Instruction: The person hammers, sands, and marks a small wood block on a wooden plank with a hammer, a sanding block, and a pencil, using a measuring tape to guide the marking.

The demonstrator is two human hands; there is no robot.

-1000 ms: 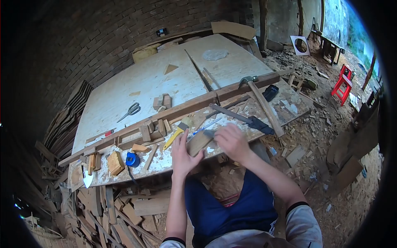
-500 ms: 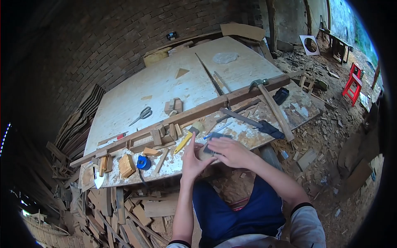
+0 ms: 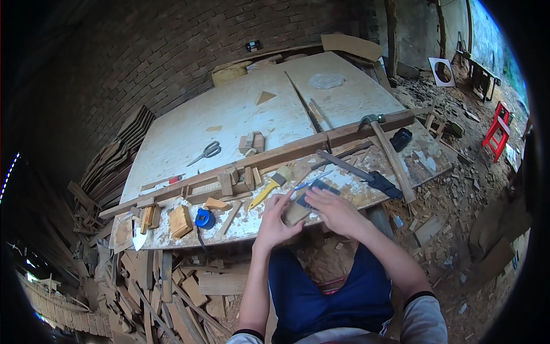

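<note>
At the near edge of the workbench, my left hand (image 3: 276, 223) grips a small pale wooden block (image 3: 296, 212) between thumb and fingers. My right hand (image 3: 337, 212) lies over a dark grey flat piece, seemingly sandpaper (image 3: 325, 186), holding it against the block's far end. The right fingertips hide part of that piece. Just beyond the hands is a blue pen (image 3: 305, 184). A yellow-handled paintbrush (image 3: 268, 189) lies to the left of them.
A long wooden beam (image 3: 286, 150) crosses the workbench (image 3: 189, 129), with a hammer (image 3: 385, 146) resting over its right end. Scissors (image 3: 207, 153), a blue tape measure (image 3: 204, 218), a trowel (image 3: 138, 236) and wood offcuts lie about. A red stool (image 3: 497, 132) stands at right.
My right hand and the dark piece have slid right, away from my left hand, uncovering more of the block. The whole view has shifted slightly.
</note>
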